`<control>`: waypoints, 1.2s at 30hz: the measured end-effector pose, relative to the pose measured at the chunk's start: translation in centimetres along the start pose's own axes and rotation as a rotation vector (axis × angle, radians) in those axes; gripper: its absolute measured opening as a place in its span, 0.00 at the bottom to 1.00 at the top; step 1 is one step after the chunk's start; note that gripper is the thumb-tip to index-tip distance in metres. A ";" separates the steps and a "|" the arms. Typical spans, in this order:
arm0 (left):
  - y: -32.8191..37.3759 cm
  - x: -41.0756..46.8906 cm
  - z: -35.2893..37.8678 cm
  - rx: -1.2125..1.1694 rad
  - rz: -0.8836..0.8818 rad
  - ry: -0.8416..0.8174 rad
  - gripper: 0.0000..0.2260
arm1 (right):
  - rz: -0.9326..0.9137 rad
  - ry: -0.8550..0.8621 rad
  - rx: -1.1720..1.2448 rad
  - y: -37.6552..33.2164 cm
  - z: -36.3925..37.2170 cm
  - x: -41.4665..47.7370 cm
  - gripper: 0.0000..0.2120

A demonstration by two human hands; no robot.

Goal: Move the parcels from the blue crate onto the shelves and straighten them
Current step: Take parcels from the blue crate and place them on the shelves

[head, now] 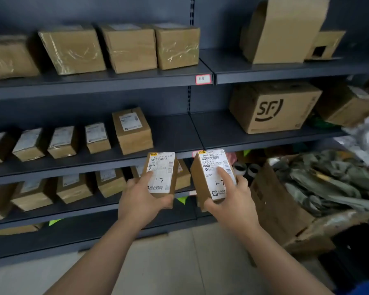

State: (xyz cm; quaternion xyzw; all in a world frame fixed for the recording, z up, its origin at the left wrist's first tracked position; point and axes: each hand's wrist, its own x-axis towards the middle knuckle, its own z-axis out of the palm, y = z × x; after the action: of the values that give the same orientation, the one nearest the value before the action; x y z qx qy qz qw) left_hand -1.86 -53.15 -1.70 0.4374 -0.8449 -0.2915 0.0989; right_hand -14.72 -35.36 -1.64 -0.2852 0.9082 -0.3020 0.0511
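My left hand [140, 202] grips a small cardboard parcel [162, 167] with a white label marked 1-7, thumb lying on the label. A second small labelled parcel [211, 165], also marked 1-7, sits in the grip of my right hand [232, 201], thumb on its label. I hold both upright in front of the dark shelves, level with the middle shelf edge [175, 156]. That shelf carries a row of small labelled parcels [96, 138] with bare room to their right. A blue corner [362, 288] shows at the bottom right; I cannot tell whether it is the crate.
The top shelf [107, 80] holds several taped brown boxes. An SF box [273, 107] stands on the right bay's middle shelf. A lower shelf carries more small parcels [73, 187]. An open carton of grey-green bags [320, 188] stands on the floor at right.
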 end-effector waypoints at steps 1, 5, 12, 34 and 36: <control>0.4 1.6 0.1 0.013 -0.006 0.011 0.41 | -0.012 -0.007 -0.011 -0.2 0.1 1.8 0.39; 2.6 8.3 1.2 0.001 -0.015 0.035 0.39 | -0.063 -0.047 -0.048 -0.3 0.7 9.9 0.39; 5.5 18.6 4.4 0.053 -0.083 0.072 0.39 | -0.125 -0.161 -0.081 0.0 3.0 20.9 0.39; 4.2 34.1 8.5 0.696 -0.039 -0.062 0.37 | -0.098 -0.280 -0.183 -1.4 11.4 36.9 0.41; 3.9 34.7 8.4 0.694 -0.043 -0.039 0.37 | -0.115 -0.286 -0.193 -2.0 12.1 37.8 0.41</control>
State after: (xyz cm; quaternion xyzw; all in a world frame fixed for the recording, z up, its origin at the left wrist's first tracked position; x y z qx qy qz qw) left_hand -28.79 -75.64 -9.34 0.4571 -0.8860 0.0028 -0.0778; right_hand -42.00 -63.65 -7.31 -0.3805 0.8985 -0.1723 0.1349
